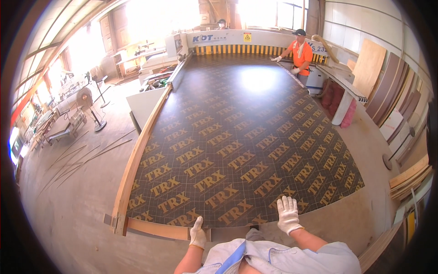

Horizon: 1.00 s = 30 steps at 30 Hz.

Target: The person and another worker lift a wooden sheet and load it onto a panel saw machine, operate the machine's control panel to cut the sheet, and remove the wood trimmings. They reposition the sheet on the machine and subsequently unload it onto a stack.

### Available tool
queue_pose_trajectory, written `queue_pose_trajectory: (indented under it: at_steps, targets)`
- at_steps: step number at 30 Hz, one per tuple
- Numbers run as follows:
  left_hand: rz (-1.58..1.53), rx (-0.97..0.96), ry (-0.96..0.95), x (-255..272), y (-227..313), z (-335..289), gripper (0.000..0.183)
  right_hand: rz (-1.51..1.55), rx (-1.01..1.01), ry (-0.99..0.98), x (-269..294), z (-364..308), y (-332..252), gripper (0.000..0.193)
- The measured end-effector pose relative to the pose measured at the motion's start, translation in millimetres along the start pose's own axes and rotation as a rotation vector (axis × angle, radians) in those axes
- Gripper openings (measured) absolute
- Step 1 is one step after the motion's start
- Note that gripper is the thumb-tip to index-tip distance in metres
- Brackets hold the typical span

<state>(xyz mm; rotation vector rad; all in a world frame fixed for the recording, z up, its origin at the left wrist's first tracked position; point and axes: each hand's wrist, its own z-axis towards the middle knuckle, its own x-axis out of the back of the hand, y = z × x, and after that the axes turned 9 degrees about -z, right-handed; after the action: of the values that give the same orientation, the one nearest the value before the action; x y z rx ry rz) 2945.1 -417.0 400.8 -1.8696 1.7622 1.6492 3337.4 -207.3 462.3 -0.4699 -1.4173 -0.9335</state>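
A large dark brown film-faced panel [237,150] with gold repeated lettering lies flat before me, reaching from my waist to the machine at the far end. My left hand [198,234], in a white glove, grips its near edge, thumb on top and the other fingers mostly hidden below. Farther right, my white-gloved right hand [288,216] rests flat on the panel's top near the same edge, fingers stretched out. A wooden rail [142,150] runs along the panel's left side, with a wooden crosspiece [157,228] at its near end.
A co-worker in orange [300,55] stands at the panel's far right, gloved hands by its edge. Behind the machine's striped beam [223,49] is another person [222,25]. Thin strips [86,160] and a stand fan [86,101] are at left. Boards [370,64] lean at right.
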Motion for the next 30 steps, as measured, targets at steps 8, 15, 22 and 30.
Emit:
queue_pose_trajectory:
  at_steps: [8,15,22,30]
  targets:
    - [0.012,-0.036,-0.010,-6.7,3.5,-6.4,0.043,0.023,0.012,0.067,-5.2,0.0,0.2,0.090]
    - [-0.001,-0.037,0.003,-14.4,5.8,-12.1,0.043,-0.010,-0.003,0.022,-5.1,0.5,-0.4,0.086]
    - [0.026,-0.029,0.018,-13.8,6.5,-12.6,0.045,0.016,-0.002,0.027,-3.4,2.0,-1.1,0.087]
    - [0.066,-0.012,0.048,-17.1,10.1,-14.1,0.048,0.033,-0.006,0.016,-3.4,2.4,-1.6,0.089]
